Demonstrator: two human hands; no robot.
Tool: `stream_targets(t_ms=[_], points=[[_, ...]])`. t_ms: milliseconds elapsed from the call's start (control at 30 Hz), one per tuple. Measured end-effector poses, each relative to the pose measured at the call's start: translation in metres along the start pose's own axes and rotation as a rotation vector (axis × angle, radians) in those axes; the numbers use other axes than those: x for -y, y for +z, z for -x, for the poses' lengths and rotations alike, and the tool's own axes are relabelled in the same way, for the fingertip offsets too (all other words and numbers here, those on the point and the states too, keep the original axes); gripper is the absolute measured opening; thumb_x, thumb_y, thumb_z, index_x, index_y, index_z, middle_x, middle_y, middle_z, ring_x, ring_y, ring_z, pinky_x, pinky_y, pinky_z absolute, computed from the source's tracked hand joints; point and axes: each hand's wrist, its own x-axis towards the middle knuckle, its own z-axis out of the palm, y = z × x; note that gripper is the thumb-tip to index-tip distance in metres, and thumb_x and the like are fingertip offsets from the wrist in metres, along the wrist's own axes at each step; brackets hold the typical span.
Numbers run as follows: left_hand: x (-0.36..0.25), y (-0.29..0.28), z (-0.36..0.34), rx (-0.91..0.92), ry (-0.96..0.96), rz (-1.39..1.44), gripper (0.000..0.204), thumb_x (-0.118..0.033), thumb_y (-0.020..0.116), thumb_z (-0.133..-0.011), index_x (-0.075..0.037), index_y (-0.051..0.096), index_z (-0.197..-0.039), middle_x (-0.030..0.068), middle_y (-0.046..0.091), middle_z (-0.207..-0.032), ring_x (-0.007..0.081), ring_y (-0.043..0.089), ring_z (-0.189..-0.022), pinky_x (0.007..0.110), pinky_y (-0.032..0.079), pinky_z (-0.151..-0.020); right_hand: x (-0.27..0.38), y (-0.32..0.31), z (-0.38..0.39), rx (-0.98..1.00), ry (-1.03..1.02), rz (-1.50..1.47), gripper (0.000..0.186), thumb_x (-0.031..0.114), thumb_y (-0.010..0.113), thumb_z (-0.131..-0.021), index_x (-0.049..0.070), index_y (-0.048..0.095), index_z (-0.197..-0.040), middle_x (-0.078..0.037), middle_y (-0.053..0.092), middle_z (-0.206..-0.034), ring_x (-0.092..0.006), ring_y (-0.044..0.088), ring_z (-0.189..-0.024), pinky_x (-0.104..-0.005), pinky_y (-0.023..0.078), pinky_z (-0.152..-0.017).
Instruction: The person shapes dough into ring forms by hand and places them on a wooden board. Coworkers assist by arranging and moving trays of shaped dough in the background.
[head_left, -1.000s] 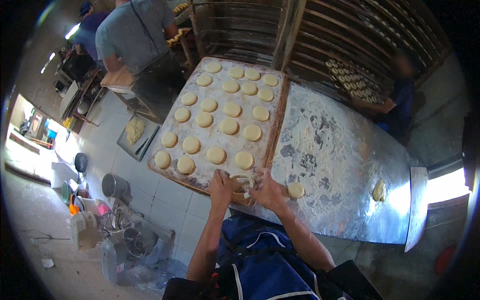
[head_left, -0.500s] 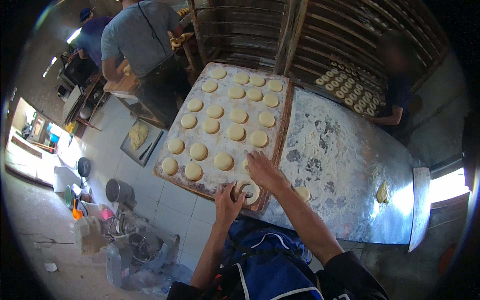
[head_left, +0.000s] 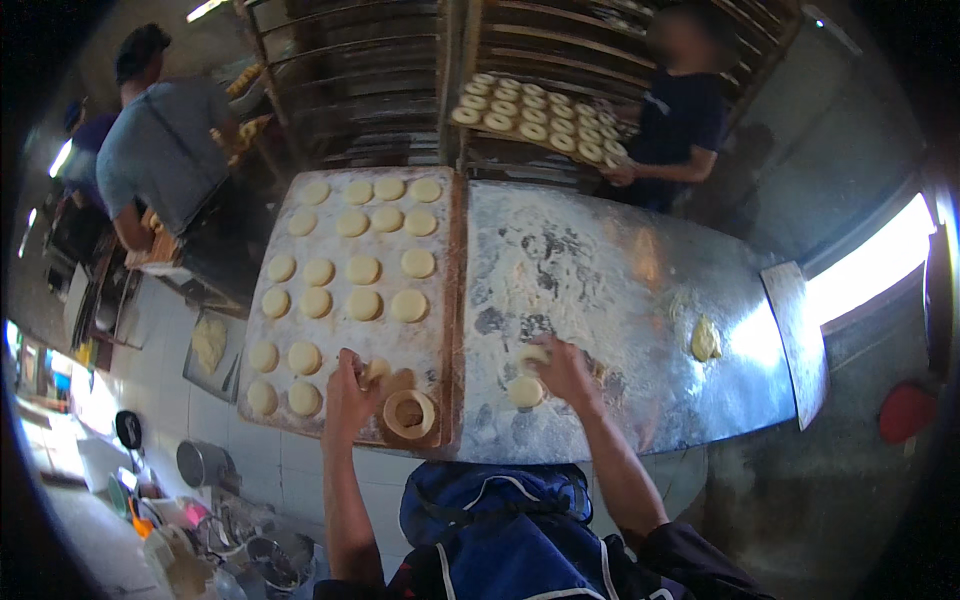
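My left hand (head_left: 348, 398) is low on the floured board, its fingers curled at the edge of a pale dough round (head_left: 376, 373), which it partly covers. Beside it lies a dough ring (head_left: 409, 414) with a wide hole. Over the metal table, my right hand (head_left: 566, 372) has its fingers closed on a piece of dough (head_left: 531, 356). Just below that piece, a dough round (head_left: 526, 391) lies flat on the table. Several more dough rounds (head_left: 364, 305) sit in rows on the board (head_left: 340, 235).
A flour-dusted metal table (head_left: 620, 320) adjoins the board, with a dough lump (head_left: 706, 339) on it. Across it, a person (head_left: 680, 120) holds a tray of dough rings (head_left: 530, 118). At far left, another person (head_left: 165, 150) stands with their back turned. Racks (head_left: 360, 70) line the back.
My right hand has gone from a dough round on the board to the metal table. My left hand has left the ring for a round. The view has turned right; the tray is lifted.
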Motion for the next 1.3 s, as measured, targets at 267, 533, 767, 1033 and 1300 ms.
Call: stream_targets(t_ms=[267, 533, 767, 1033, 1300], points=[[-0.146, 0.161, -0.018, 0.344, 0.181, 0.438, 0.047, -0.018, 0.077, -0.081, -0.003, 0.046, -0.113, 0.0203, 0.068, -0.091, 0.0379, 0.068, -0.083, 0.045, 0.053, -0.068, -0.118, -0.078, 0.001, -0.213, 0.246, 0.111, 0.043, 0.012, 0.077, -0.072, 0.005, 0.059, -0.111, -0.018, 0.067, -0.101, -0.0396, 0.061, -0.103, -0.0465, 0.049, -0.085], [-0.194, 0.269, 0.020, 0.082, 0.539, 0.149, 0.031, -0.014, 0.070, -0.087, -0.003, 0.055, -0.112, 0.0215, 0.066, -0.103, 0.0381, 0.066, -0.093, 0.044, 0.053, -0.083, -0.154, -0.098, 0.024, -0.328, 0.249, 0.533, 0.030, 0.020, 0.085, -0.066, 0.007, 0.067, -0.087, -0.013, 0.064, -0.103, -0.0340, 0.051, -0.109, -0.0492, 0.044, -0.084], [-0.211, 0.320, 0.039, 0.320, 0.019, 0.712, 0.033, -0.015, 0.067, -0.090, 0.005, 0.061, -0.115, 0.0189, 0.066, -0.102, 0.0306, 0.066, -0.097, 0.040, 0.053, -0.084, -0.143, -0.087, 0.055, -0.365, 0.179, -0.513, 0.024, 0.001, 0.077, -0.070, 0.004, 0.057, -0.084, -0.005, 0.062, -0.071, -0.0111, 0.057, -0.064, -0.0261, 0.045, -0.058], [-0.239, 0.285, 0.049, 0.305, 0.094, 0.691, 0.024, -0.010, 0.060, -0.096, 0.007, 0.062, -0.113, 0.0147, 0.068, -0.104, 0.0184, 0.065, -0.096, 0.031, 0.055, -0.080, -0.116, -0.097, 0.071, -0.263, 0.116, -0.611, 0.034, -0.005, 0.070, -0.075, 0.001, 0.054, -0.105, -0.009, 0.068, -0.085, -0.0127, 0.065, -0.079, -0.0274, 0.053, -0.069], [-0.230, 0.294, 0.053, 0.390, -0.227, 1.126, 0.036, -0.015, 0.054, -0.100, -0.004, 0.052, -0.135, 0.0082, 0.067, -0.104, 0.0132, 0.061, -0.100, 0.028, 0.051, -0.084, -0.078, -0.114, 0.074, -0.037, 0.097, -0.680, 0.053, -0.005, 0.068, -0.077, 0.004, 0.048, -0.124, -0.014, 0.067, -0.096, -0.0196, 0.066, -0.088, -0.0315, 0.054, -0.073]])
